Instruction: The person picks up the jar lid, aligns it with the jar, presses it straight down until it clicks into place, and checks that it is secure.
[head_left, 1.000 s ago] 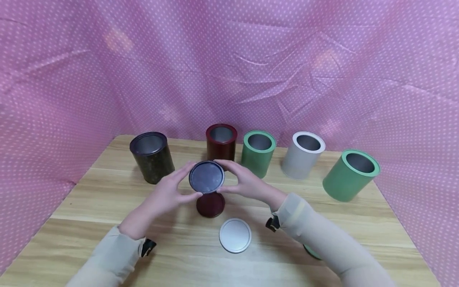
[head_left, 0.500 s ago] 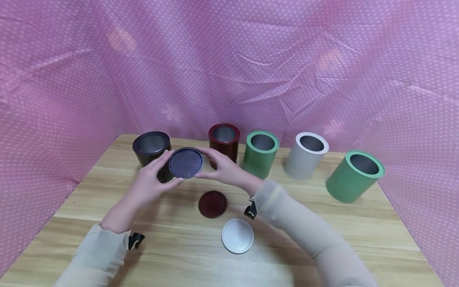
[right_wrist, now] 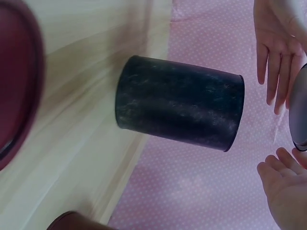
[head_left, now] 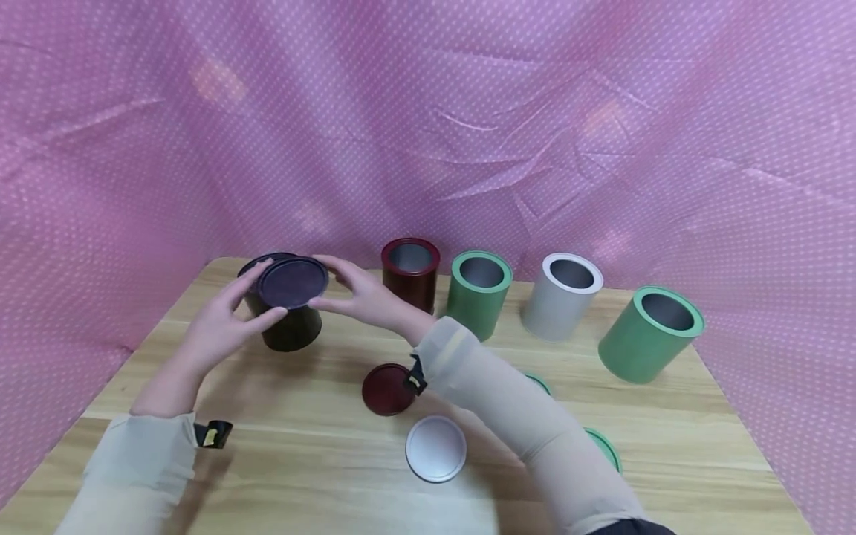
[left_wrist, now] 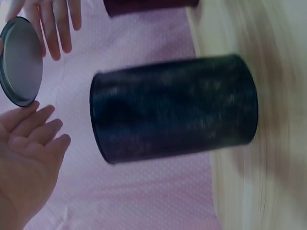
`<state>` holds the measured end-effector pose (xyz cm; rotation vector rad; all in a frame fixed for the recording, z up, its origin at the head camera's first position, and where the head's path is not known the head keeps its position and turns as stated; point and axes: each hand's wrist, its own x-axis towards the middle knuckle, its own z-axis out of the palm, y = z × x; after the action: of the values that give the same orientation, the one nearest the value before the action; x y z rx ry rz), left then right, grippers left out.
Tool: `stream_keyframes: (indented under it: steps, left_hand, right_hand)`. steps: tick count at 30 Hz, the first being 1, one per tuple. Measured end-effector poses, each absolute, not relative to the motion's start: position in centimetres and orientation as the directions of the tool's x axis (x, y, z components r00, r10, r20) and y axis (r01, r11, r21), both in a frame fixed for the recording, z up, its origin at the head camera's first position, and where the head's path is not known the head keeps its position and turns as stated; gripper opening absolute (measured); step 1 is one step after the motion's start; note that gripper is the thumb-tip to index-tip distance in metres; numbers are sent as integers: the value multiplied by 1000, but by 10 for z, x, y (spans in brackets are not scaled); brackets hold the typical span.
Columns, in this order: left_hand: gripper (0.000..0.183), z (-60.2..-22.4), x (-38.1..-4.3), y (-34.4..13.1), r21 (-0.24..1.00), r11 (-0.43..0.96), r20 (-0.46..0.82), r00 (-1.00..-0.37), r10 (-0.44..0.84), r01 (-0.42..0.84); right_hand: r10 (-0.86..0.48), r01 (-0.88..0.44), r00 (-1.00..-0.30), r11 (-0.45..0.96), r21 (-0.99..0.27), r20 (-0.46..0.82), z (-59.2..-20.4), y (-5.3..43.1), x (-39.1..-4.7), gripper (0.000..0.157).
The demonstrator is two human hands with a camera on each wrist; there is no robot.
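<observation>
A round black lid [head_left: 293, 283] is held between my two hands, by opposite sides of its edge. My left hand [head_left: 221, 327] pinches its left side with fingers and thumb; my right hand [head_left: 364, 297] pinches the right side. Just behind and below, in the head view, stands a black can [head_left: 294, 333], upright, its mouth mostly covered by the lid and left fingers. In the left wrist view a gap shows between the lid [left_wrist: 24, 62] and the rim of the black can [left_wrist: 175, 108]. The right wrist view also shows the lid [right_wrist: 300, 110] above the can's top.
Along the back stand a dark red can [head_left: 411, 279], a green can [head_left: 478, 305], a white can [head_left: 558, 308] and another green can [head_left: 642, 345], all without lids. A dark red lid [head_left: 384, 394], a white lid [head_left: 436, 449] and two green lids [head_left: 605, 450] lie nearer, partly behind my right sleeve.
Both hands have carried the black lid leftward and slightly up in the head view, from over the dark red lid to the black can. The green lids have come into view past the right sleeve.
</observation>
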<state>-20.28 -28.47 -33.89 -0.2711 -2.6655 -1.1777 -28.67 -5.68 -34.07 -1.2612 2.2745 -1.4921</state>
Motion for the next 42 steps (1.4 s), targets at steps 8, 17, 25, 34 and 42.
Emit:
stream_keyframes:
  steps: [8,17,25,34,42]
  left_hand:
    - [67,-344,-214,-313,755,541,374,-921,107,370]
    - [68,-340,-221,-339,814,525,253,-965,66,249]
    - [74,-335,-232,-343,794,601,79,-995,55,96]
    - [73,-343,-247,-341,806,586,67,-996,59,89]
    - [74,-352,-253,-344,815,570,79,-994,73,106]
  right_hand:
    - [-698,-560,-658,202,-803,283,-329,-87,-293,65]
    - [-693,-537,-683,261,-802,232,-330,-110,-302,67]
    - [-662,-435,-734,287,-853,152,-341,-112,-314,69]
    - [-643,-348,-758,251,-903,113,-349,-111,-320,66]
    - [-644,-311,-759,229,-923,96,-354,-112,-324,65]
